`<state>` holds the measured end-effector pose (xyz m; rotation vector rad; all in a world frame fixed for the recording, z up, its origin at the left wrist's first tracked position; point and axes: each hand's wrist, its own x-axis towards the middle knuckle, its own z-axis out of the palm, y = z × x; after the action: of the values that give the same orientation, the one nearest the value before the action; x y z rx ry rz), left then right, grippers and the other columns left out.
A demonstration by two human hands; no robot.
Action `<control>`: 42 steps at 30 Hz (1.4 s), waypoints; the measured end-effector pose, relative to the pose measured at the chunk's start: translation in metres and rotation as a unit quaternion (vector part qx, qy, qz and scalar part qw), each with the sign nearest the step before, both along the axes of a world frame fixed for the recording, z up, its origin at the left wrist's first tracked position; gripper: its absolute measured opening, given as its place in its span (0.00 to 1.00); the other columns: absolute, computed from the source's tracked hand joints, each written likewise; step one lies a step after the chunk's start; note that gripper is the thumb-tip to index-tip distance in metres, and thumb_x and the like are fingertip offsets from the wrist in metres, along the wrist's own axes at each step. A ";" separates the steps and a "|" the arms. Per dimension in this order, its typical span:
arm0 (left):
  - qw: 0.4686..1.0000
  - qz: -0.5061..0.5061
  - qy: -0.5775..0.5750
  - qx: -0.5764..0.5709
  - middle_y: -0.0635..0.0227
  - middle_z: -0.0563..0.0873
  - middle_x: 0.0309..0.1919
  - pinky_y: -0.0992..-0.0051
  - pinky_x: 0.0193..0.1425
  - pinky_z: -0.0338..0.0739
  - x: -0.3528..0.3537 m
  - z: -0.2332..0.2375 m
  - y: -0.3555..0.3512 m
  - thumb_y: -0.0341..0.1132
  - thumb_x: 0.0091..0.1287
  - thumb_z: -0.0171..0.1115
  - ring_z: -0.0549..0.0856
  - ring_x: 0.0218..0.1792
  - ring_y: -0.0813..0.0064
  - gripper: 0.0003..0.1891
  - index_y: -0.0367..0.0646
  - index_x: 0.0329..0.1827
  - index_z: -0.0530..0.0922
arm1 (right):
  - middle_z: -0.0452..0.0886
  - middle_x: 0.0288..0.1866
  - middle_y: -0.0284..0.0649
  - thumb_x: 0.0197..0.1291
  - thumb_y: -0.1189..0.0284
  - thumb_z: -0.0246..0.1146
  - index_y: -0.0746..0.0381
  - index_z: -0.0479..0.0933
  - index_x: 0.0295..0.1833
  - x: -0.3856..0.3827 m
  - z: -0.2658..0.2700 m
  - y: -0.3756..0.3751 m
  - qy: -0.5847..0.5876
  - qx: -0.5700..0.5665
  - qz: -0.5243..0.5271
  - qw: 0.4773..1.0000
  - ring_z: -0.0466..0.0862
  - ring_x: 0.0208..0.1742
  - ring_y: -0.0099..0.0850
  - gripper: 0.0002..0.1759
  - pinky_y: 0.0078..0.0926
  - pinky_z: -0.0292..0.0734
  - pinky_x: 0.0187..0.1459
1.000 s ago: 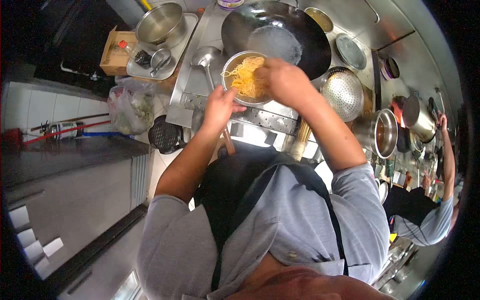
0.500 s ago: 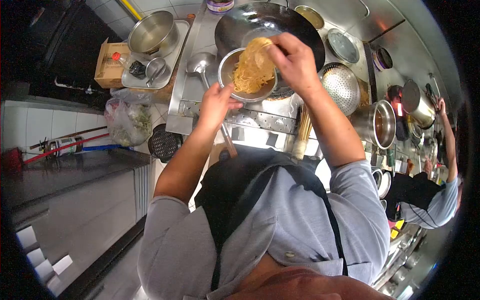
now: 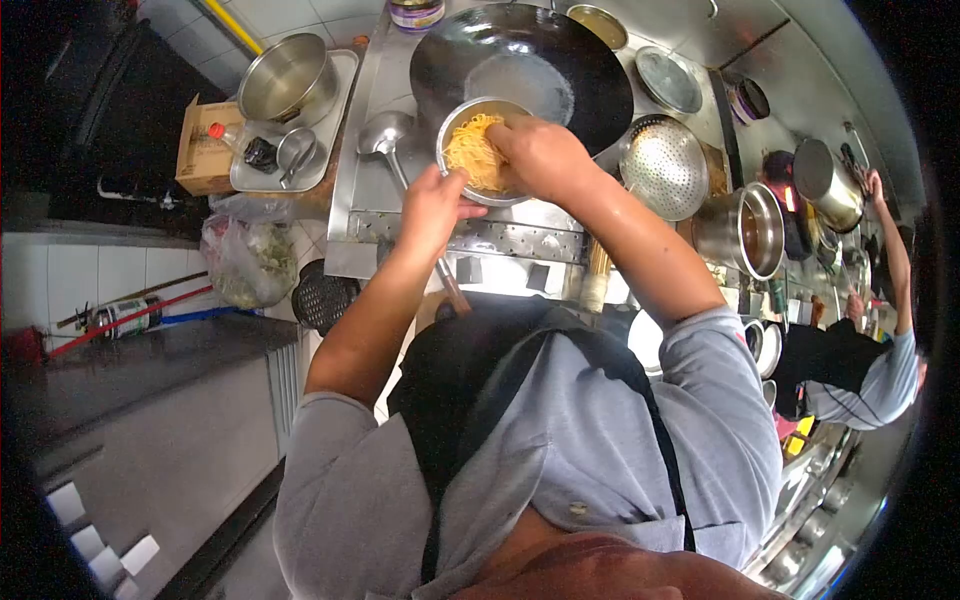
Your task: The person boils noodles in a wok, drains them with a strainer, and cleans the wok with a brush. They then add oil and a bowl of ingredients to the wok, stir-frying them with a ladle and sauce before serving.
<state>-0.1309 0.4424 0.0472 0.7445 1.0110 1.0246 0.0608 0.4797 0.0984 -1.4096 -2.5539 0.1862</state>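
Note:
My left hand grips the near-left rim of a round metal bowl, which I hold up in front of a black wok. Yellow noodles fill the bowl. Reaching in from the right, my right hand has its curled fingers in the noodles, and the fingertips are partly hidden by the hand and the bowl. Some pale, cloudy liquid lies at the bottom of the wok. Just left of the bowl is a steel ladle, its wooden-ended handle running down past my left wrist.
A perforated strainer and a steel pot stand to the right. At the left are a tray with a pot and a bottle, and a plastic bag. A co-worker stands at far right, one hand raised to a pot.
My right hand has lowered the lifted clump of noodles into the bowl, and its fingers have gone down into it. The view has shifted slightly.

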 end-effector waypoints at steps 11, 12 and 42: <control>1.000 -0.018 0.003 -0.022 0.55 0.85 0.46 0.69 0.38 0.90 -0.001 -0.010 -0.003 0.32 0.74 0.56 0.89 0.36 0.66 0.14 0.30 0.55 0.74 | 0.85 0.44 0.46 0.58 0.63 0.70 0.63 0.82 0.54 0.033 0.050 -0.017 0.245 -0.138 -0.013 0.960 0.85 0.48 0.47 0.22 0.38 0.80 0.51; 0.999 -0.004 -0.029 -0.024 0.55 0.85 0.43 0.72 0.35 0.89 0.000 -0.005 -0.005 0.31 0.74 0.56 0.88 0.33 0.68 0.13 0.28 0.52 0.75 | 0.83 0.47 0.45 0.55 0.66 0.70 0.62 0.81 0.52 0.034 0.041 -0.018 0.107 -0.065 0.002 0.992 0.83 0.54 0.45 0.20 0.39 0.79 0.53; 0.691 -0.028 0.544 0.475 0.47 0.83 0.52 0.54 0.47 0.82 0.075 -0.042 0.188 0.40 0.71 0.61 0.88 0.41 0.47 0.13 0.37 0.44 0.77 | 0.86 0.48 0.48 0.62 0.67 0.63 0.62 0.80 0.60 0.118 -0.058 -0.137 0.332 -0.174 -0.341 0.862 0.86 0.46 0.37 0.22 0.33 0.79 0.52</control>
<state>-0.0560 0.6301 0.0050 2.4438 1.3724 0.9864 0.1789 0.3423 0.0404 -1.8597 -1.4137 0.8594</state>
